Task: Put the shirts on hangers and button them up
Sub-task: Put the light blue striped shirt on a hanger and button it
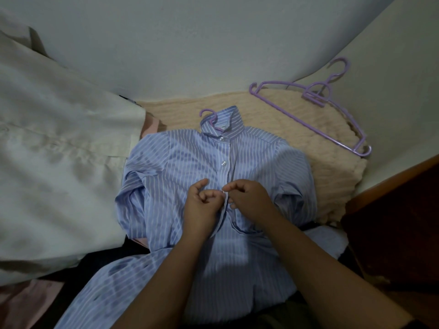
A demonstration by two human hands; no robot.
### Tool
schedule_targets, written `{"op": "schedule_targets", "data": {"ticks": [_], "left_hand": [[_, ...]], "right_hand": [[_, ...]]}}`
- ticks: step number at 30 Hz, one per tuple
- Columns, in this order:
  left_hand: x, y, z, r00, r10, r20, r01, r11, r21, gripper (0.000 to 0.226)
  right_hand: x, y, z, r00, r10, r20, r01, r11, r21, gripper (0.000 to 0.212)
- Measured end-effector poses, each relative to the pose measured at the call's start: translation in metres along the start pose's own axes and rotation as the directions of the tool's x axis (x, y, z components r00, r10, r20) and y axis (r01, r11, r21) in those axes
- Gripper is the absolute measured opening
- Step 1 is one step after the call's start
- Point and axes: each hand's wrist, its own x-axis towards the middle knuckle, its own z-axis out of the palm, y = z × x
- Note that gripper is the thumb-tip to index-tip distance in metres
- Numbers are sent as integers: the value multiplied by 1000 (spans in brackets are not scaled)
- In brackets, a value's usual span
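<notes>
Left hand (pixel 202 205) and right hand (pixel 247 198) meet over the middle of the striped shirt (pixel 185 167); I read both as grasping, each pinching an edge of the front opening, with what looks like a small white button (pixel 224 191) nipped between the fingertips where they touch. The shirt lies flat on the bed, front up, collar away from me, already on a hanger whose purple hook (pixel 209 115) pokes out of the collar. Two buttons above the hands are fastened; the front below them hangs open.

Risks, greatest first, as I judge them. The whole shirt may slide on the hanger if I pull the edges sideways, leaving the shoulders crooked. The open lower front may then be matched one hole off, since the loose flap under my left wrist curls away from its partner. Smallest, the button may slip from the pinch, because light is poor and my own fingers hide the hole.

Pose: both forearms come in from the bottom of the view and converge, wrists low on the cloth, remaining fingers loosely curled. Spare purple hangers (pixel 316 100) lie on a beige blanket (pixel 308 167) to the right, and a pale garment (pixel 59 138) to the left.
</notes>
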Motion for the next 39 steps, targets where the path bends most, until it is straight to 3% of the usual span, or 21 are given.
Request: {"op": "schedule_targets", "data": {"ticks": [8, 22, 33, 39], "left_hand": [[1, 0, -1, 997, 16, 79, -9, 996, -88, 49], [6, -15, -2, 998, 27, 64, -25, 999, -28, 55], [6, -12, -4, 993, 42, 111, -47, 998, 48, 55], [9, 0, -7, 987, -111, 113, 118, 991, -59, 45]], "right_hand": [[5, 3, -1, 999, 38, 1, -38, 997, 68, 14], [10, 13, 7, 977, 210, 25, -204, 906, 370, 11], [13, 16, 6, 983, 185, 14, -177, 911, 373, 11], [21, 20, 3, 991, 120, 53, -130, 940, 317, 11]]}}
